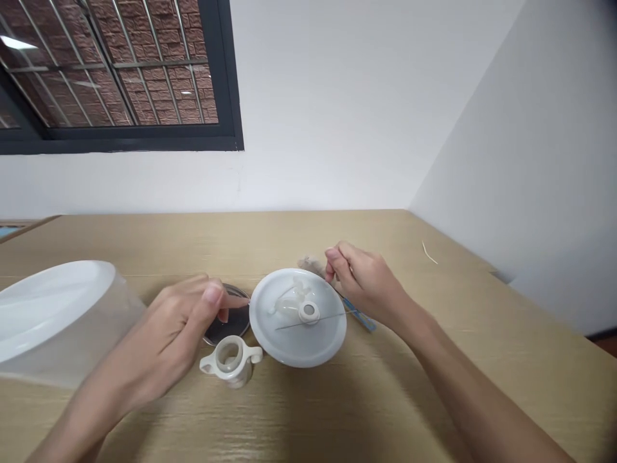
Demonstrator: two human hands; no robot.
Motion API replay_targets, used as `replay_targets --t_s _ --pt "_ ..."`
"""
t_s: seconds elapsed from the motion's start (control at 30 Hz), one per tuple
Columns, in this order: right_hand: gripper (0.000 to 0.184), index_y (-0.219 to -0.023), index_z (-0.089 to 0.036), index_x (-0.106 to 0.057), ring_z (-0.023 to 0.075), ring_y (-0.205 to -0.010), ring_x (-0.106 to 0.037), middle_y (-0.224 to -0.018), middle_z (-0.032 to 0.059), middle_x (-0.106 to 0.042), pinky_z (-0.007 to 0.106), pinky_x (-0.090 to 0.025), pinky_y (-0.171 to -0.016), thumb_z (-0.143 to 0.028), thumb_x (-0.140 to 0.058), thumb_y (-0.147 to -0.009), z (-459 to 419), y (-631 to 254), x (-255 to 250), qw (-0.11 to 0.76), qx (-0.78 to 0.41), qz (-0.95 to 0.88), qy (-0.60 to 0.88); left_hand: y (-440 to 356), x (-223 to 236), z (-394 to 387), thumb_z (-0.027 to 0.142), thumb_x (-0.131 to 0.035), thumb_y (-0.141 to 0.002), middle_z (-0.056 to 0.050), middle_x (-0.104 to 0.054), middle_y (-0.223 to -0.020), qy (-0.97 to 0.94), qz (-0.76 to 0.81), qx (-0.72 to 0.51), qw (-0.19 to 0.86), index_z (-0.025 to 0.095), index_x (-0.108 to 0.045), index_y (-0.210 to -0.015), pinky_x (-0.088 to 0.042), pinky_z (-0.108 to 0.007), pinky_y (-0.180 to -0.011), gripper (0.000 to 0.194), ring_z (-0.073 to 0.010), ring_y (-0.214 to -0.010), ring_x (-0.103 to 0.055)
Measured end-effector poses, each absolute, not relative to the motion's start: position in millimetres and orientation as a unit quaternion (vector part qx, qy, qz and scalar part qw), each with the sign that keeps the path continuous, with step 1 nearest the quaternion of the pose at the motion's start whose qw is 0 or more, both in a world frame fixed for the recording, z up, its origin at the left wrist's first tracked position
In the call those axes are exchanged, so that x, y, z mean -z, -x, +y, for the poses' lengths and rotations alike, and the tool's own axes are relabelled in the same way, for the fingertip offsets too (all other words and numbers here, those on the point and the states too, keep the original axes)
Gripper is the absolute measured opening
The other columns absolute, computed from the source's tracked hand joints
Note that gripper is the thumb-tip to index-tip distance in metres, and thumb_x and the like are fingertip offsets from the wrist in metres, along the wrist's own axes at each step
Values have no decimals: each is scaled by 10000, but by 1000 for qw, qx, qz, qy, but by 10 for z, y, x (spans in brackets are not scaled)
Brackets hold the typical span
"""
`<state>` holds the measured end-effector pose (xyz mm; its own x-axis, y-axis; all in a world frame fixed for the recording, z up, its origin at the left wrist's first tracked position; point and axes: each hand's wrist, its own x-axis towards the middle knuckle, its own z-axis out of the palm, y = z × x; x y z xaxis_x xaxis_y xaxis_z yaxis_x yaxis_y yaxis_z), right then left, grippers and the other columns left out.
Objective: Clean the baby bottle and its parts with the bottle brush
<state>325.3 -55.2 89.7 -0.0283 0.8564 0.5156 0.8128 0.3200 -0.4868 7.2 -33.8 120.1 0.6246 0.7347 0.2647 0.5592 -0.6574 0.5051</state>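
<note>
A round white lid [289, 341] lies tilted on the wooden table [337, 411], with a small white knob and clear fittings at its middle. My left hand [186, 318] has its fingers pinched on the lid's left edge, over a dark round disc [224, 328]. My right hand [364, 283] is closed at the lid's far right edge, pinching a thin metal rod [313, 319] with a blue end [361, 318] that lies across the lid. A small white two-handled cap [231, 361] stands just in front of the disc.
A large clear container with a white lid [53, 315] lies at the left. A thin pale sliver [429, 254] rests far right on the table near the wall. A barred window [110, 71] is at the upper left.
</note>
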Motion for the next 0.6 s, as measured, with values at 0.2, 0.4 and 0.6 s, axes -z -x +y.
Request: replay_targets --t_s 0.2,0.4,0.6 --pt "580 -525 -229 -529 117 -426 -408 -478 -23 -530 308 -306 -535 -484 -435 -1036 -692 -3357 -933 410 58 -669 617 349 -692 -342 611 -641 -899 -44 -592 -1505 -862 467 -117 156 401 -592 -1416 -519 -468 -1039 560 -375 -1324 -582" --pt "573 -538 -238 -455 134 -454 -423 -492 -22 -475 308 -326 -548 -539 -398 -1022 -785 -3638 -651 396 83 -611 681 584 -295 -360 604 -807 -743 -57 -636 -1453 -844 483 -90 216 400 -568 -1417 -559 -464 -997 743 -356 -1219 -661" --pt "470 -645 -267 -383 160 -465 -459 -507 -34 -440 301 -335 -523 -534 -311 -1026 -851 -3956 -218 404 77 -571 711 491 -151 -311 544 -823 -755 -47 -753 -1221 -832 469 -104 277 349 -663 -1315 -549 -406 -950 615 -298 -1086 -692"
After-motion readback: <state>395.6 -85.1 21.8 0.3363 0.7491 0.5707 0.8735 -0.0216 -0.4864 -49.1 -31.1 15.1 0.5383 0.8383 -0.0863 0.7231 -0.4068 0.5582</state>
